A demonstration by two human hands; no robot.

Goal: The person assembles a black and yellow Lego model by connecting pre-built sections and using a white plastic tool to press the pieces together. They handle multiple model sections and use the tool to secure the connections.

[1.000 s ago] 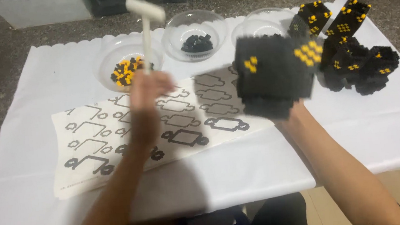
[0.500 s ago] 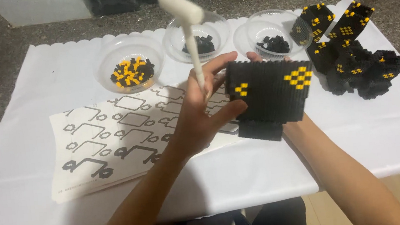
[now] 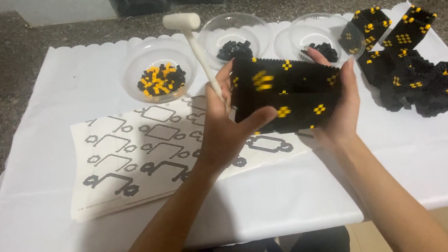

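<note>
A white-covered surface (image 3: 68, 75) fills the view, its scalloped far edge meeting a dark speckled floor; the near edge runs just above the person's lap. On the left lies a printed instruction sheet (image 3: 129, 156) of outline diagrams. Held up above the middle is a black block panel (image 3: 291, 96) dotted with small yellow squares – it looks largely assembled, a broad slab; the right hand (image 3: 341, 105) cups its far end, fingers wrapped over the top edge. The left hand (image 3: 224, 126) grips the panel's near edge with the thumb while clasping a small white mallet (image 3: 195, 47), head upward. At the far right sit finished black-and-yellow sections (image 3: 414, 71), piled together near the corner. Three clear bowls line the back – one of mixed yellow and black pieces (image 3: 159, 82), two of black pieces (image 3: 234, 49), so loose pieces remain. Open room lies along the near side and the left.
</note>
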